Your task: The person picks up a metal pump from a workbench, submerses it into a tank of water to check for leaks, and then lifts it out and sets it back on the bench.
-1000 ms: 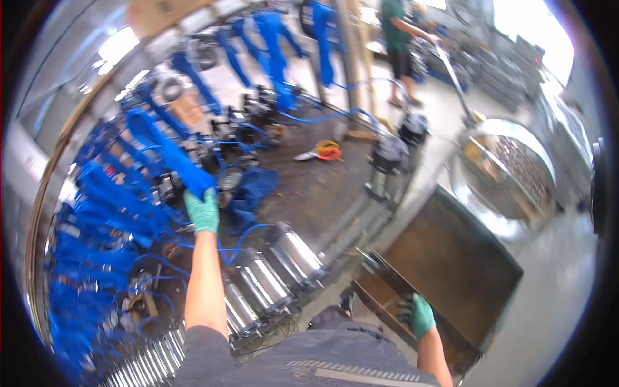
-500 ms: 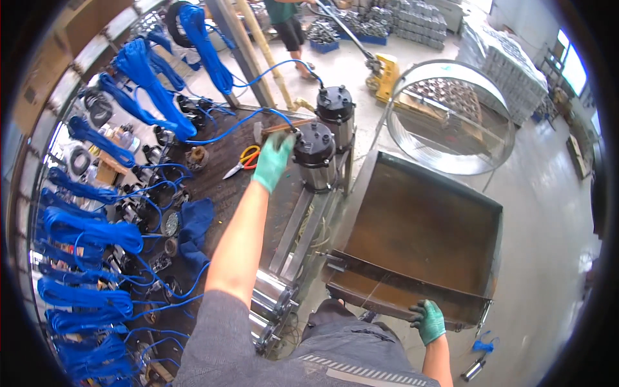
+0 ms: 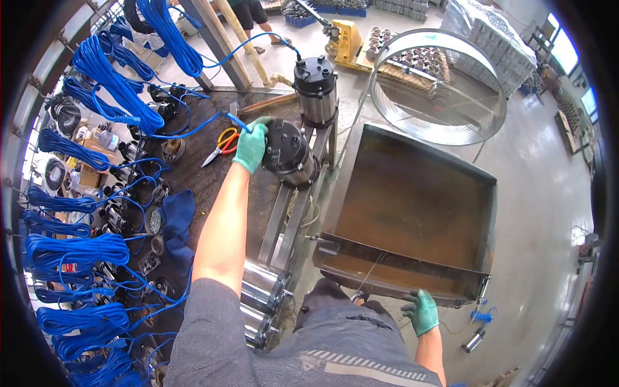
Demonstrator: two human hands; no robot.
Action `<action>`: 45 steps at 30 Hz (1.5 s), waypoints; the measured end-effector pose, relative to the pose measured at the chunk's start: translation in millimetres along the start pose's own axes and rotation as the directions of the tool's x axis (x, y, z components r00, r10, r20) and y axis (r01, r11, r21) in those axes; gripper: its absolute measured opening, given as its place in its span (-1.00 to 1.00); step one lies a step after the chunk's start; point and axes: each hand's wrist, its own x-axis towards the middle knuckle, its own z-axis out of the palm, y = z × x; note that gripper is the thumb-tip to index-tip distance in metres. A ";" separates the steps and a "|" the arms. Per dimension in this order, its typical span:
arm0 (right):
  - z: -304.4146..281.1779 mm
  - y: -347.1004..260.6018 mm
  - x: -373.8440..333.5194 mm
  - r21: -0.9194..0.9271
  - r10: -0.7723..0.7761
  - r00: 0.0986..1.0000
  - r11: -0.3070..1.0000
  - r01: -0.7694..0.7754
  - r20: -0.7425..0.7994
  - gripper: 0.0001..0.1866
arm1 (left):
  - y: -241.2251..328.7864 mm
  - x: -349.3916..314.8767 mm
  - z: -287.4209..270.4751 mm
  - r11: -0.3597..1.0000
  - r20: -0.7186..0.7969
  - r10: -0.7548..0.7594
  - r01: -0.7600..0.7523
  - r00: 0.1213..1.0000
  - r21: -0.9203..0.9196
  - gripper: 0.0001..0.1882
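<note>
My left hand point(image 3: 250, 147), in a green glove, is closed at the upper edge of a steel submersible pump point(image 3: 289, 155) with a black top. The pump leans to the left, and its blue cable point(image 3: 235, 120) runs past my fingers. A second such pump point(image 3: 316, 90) stands upright just behind it. Low at the right, my gloved right hand point(image 3: 422, 313) is open beside the near rim of a metal tank point(image 3: 412, 291) holding brownish water. Its fingers are apart, with nothing seen in them.
Orange-handled scissors point(image 3: 222, 145) and a blue cloth point(image 3: 176, 222) lie on the dark workbench point(image 3: 213, 184). Blue cable coils point(image 3: 77, 251) line the left. Steel cylinders point(image 3: 261, 287) lie beside me. Beyond the tank are a large metal ring point(image 3: 387, 109), a yellow pallet truck point(image 3: 347, 42) and a person's legs point(image 3: 251, 19).
My left hand has gone from a blurred reach beside the near pump to a grip at its top. That pump has tipped from upright to leaning left. The right hand stays by the tank.
</note>
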 end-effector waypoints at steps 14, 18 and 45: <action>249.0 -91.7 59.8 -0.610 -0.213 0.754 0.472 0.636 0.621 -0.55 | 34.6 -212.0 -98.7 0.995 -0.292 -0.055 0.028 0.955 -0.096 -0.64; 351.4 -78.7 94.4 -0.650 -0.209 0.751 0.393 0.651 0.626 -0.54 | 16.4 -213.3 -125.5 0.962 -0.323 -0.096 0.004 0.942 -0.272 -0.66; 17.8 -42.4 44.5 -0.583 -0.560 0.829 0.674 0.454 -0.002 -0.72 | 98.8 -330.5 155.0 0.762 0.164 -0.368 0.398 0.915 -0.511 -0.70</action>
